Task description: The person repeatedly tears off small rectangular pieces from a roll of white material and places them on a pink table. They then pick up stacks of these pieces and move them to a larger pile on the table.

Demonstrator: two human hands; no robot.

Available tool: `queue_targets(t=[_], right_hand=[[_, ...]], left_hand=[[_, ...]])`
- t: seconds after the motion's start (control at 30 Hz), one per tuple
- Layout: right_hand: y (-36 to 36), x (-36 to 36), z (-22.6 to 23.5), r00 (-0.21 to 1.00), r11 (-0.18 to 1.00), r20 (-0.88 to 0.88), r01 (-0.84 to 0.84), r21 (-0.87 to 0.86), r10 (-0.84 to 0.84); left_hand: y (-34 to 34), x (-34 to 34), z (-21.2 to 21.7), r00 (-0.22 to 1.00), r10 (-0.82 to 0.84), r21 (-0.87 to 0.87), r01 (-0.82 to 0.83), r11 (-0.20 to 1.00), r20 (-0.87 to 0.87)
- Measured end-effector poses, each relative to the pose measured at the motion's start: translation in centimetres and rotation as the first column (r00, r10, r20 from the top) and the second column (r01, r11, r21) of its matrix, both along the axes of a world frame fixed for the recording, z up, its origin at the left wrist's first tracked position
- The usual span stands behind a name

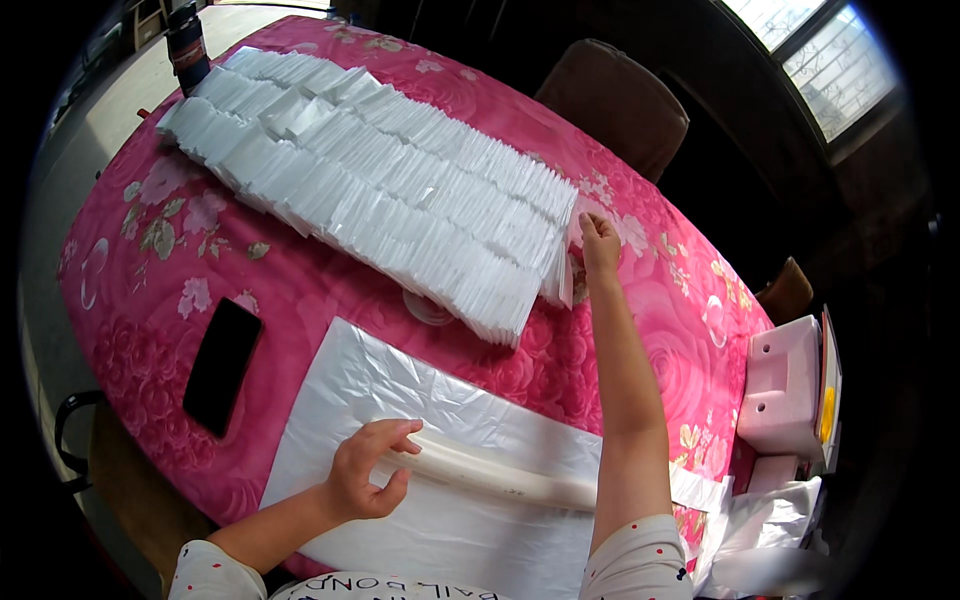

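My right hand (600, 243) reaches out to the near-right end of long rows of folded white plastic packets (400, 180). Its fingertips are pinched on the edge of a thin translucent plastic sheet (564, 280) beside the last packets. My left hand (372, 468) hovers at the left end of a white tube (490, 473), thumb and fingers apart, with nothing held. Beneath the tube, a large white plastic sheet (345, 385) lies spread at the table's near edge. My right forearm hides the tube's far right end.
A black phone (223, 366) lies on the pink flowered tablecloth (130, 330) at left. A dark bottle (187, 50) stands at the far left corner. At right are a pale pink box (782, 385) and crumpled clear plastic (765, 520). A brown chair (615, 105) stands behind the table.
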State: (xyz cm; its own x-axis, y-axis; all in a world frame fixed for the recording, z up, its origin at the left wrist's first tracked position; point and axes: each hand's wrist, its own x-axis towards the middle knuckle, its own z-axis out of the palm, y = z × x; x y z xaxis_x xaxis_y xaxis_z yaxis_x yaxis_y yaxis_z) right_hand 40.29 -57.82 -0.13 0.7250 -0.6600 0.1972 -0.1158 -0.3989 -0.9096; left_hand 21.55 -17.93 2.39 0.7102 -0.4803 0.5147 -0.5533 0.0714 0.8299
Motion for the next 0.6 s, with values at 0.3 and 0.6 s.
queue_targets(t=[0.3,0.6], right_hand=[[0.0,-3.8,0.8,0.999,0.99,-0.005,-0.04,-0.138,0.039],[5.5,-15.5,4.2,0.944,0.931,-0.18,-0.311,-0.192,0.278]], left_hand=[[-0.3,-0.4,3.2,0.998,-0.048,-0.042,0.05,0.998,0.052],[-2.2,-1.8,15.1,0.839,-0.389,-0.299,0.51,0.807,0.381]])
